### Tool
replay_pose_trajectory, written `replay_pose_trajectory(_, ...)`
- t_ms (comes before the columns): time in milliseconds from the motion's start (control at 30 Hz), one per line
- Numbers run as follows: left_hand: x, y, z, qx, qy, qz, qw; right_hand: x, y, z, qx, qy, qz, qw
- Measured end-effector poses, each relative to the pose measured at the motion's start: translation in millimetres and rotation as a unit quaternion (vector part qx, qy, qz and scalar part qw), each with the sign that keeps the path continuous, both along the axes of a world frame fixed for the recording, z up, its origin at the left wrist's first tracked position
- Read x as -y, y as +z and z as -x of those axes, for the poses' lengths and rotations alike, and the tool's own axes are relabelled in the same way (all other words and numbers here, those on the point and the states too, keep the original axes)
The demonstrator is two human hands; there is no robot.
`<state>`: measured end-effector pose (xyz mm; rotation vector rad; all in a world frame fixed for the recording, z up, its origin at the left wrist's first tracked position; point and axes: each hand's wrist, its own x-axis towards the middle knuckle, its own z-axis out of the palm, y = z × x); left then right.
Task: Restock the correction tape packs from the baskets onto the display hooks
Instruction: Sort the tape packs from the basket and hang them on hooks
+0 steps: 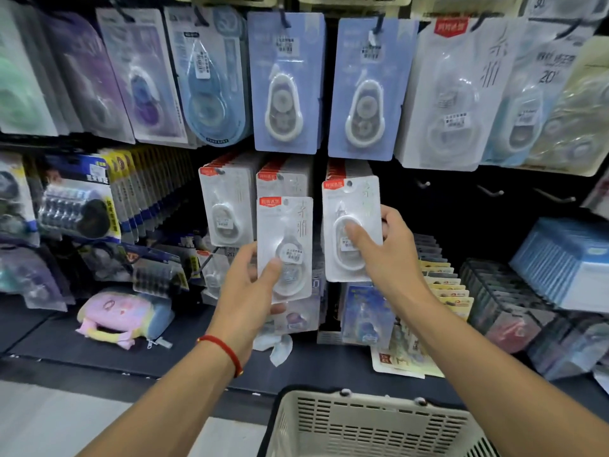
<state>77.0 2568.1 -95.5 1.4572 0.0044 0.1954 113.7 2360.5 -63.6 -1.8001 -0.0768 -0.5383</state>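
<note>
Mid-hanging: the right hand [389,255] pinches one correction tape pack [351,229] at a hook, the left hand [245,291] grips another pack [285,249], awaiting alignment next.

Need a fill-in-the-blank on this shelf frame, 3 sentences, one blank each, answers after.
1. Each hand holds one white correction tape pack; the left hand wears a thin ____ string bracelet.
2. The right hand holds its pack against the ____ of the three white-pack hook rows.
3. The cream slotted plastic basket sits at the ____ edge of the view, under the forearms.

Missing words: red; rightmost; bottom
</note>
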Motion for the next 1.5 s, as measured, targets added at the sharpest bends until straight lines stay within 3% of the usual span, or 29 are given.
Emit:
replay_pose_trajectory(267,-5,1,2,0.046,0.015,0.001,0.999,-9,8,1,0.026,-0.046,-0.032,0.998)
replay_pose_trajectory(500,-7,-1,1,0.036,0.027,0.023,0.999,-5,6,0,0.038,-0.060,0.031,0.997)
replay_pose_trajectory(633,-7,-4,0,0.020,0.032,0.022,0.999,3,-5,-8,-0.018,-0.120,0.244,0.962)
replay_pose_trajectory(767,-8,-8,-2,0.014,0.037,0.020,0.999,11,-20,-3,0.168,-0.089,0.446,0.875)
replay_pose_trajectory(833,-6,-8,-3,0.013,0.037,0.020,0.999,15,-26,-6,0.144,-0.052,0.534,0.831)
replay_pose_trajectory(933,-4,-8,-5,0.007,0.036,0.023,0.999,17,-27,-8,0.083,-0.028,0.583,0.808)
replay_pose_trajectory(1067,-7,-6,-8,0.010,0.045,0.024,0.999,7,-18,0,0.125,-0.043,0.549,0.826)
replay_pose_trajectory(1133,-13,-3,-11,0.022,0.068,0.026,0.997,-9,-15,5,0.149,-0.002,0.457,0.877)
replay_pose_trajectory(1233,-27,4,-17,0.050,0.102,0.025,0.993,-53,-1,12,0.045,0.145,0.260,0.954)
replay_pose_trajectory(1333,-42,8,-21,0.077,0.104,0.040,0.991,-98,5,6,-0.002,0.201,0.176,0.964)
replay_pose_trajectory(1500,-66,9,-33,0.081,0.139,0.024,0.987,-144,9,-8,0.002,0.134,0.125,0.983)
